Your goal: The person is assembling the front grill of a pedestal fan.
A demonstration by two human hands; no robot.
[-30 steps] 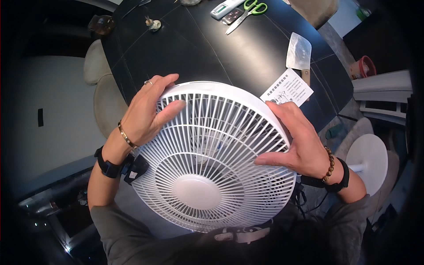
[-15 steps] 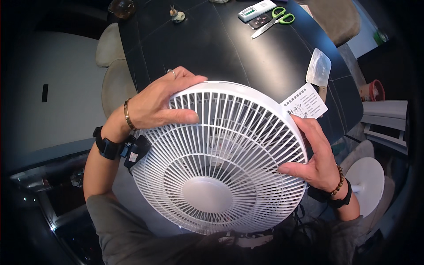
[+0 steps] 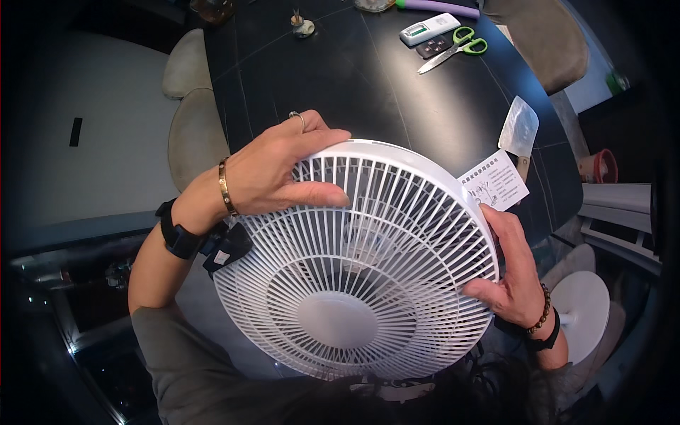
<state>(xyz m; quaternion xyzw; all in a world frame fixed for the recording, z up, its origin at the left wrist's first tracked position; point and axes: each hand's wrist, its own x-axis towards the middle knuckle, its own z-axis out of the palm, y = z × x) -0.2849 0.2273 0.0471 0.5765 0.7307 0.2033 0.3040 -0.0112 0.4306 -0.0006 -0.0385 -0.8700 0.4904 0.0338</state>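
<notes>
A round white fan head (image 3: 337, 320) with a slatted front grille faces up, close to my body. My left hand (image 3: 287, 166) grips its rim at the upper left, thumb lying across the slats and fingers over the outer edge. On the right side, my right hand (image 3: 511, 273) clasps the rim the same way, with the thumb on the front slats and the fingers behind. Through the slats a pale translucent part shows, too veiled to name. The back of the fan head is hidden.
On the black table (image 3: 333, 78) beyond lie green-handled scissors (image 3: 453, 51), a white remote control (image 3: 429, 30), a cleaver (image 3: 519, 127) and a printed leaflet (image 3: 499, 183). A round white base (image 3: 581, 315) stands at the right. Chairs (image 3: 195, 142) line the left side.
The view has shifted, so the table and its things sit slightly lower and to the right. Both hands keep their hold on the fan's rim.
</notes>
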